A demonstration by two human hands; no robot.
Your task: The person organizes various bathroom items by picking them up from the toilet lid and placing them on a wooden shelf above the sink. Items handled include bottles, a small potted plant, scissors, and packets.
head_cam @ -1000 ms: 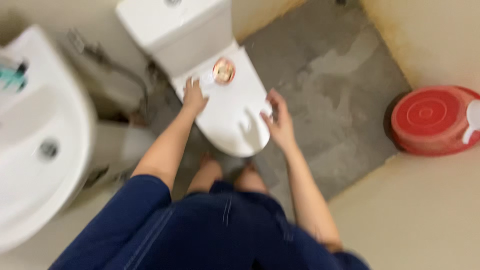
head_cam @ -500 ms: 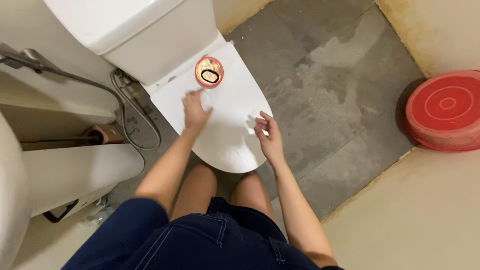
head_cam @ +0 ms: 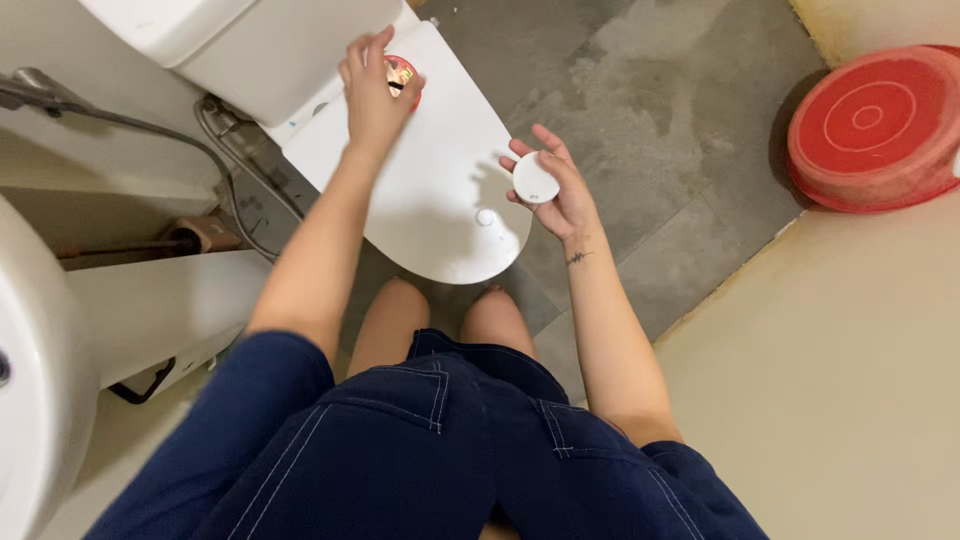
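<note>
1. The left hand (head_cam: 372, 88) reaches to the far end of the closed toilet lid (head_cam: 440, 180), fingers curled over a small round red tin (head_cam: 401, 72) that sits there just in front of the cistern (head_cam: 270, 50). The fingers touch the tin's top; whether they grip it firmly cannot be told, since the hand hides most of it.
2. The right hand (head_cam: 556, 190) is held above the right edge of the toilet lid, palm up, its fingers closed loosely round a small white round cap (head_cam: 535, 180).
3. A small white bump (head_cam: 486, 216) shows on the lid, just left of the right hand.
4. A grey hose (head_cam: 225, 150) runs along the wall to the left of the toilet, and the rim of a white washbasin (head_cam: 35, 400) fills the near left corner.
5. A red upturned bowl (head_cam: 875, 125) lies on the floor at the far right, well apart from both hands.
6. The person's knees and dark blue shorts (head_cam: 430, 450) fill the near part of the view.
</note>
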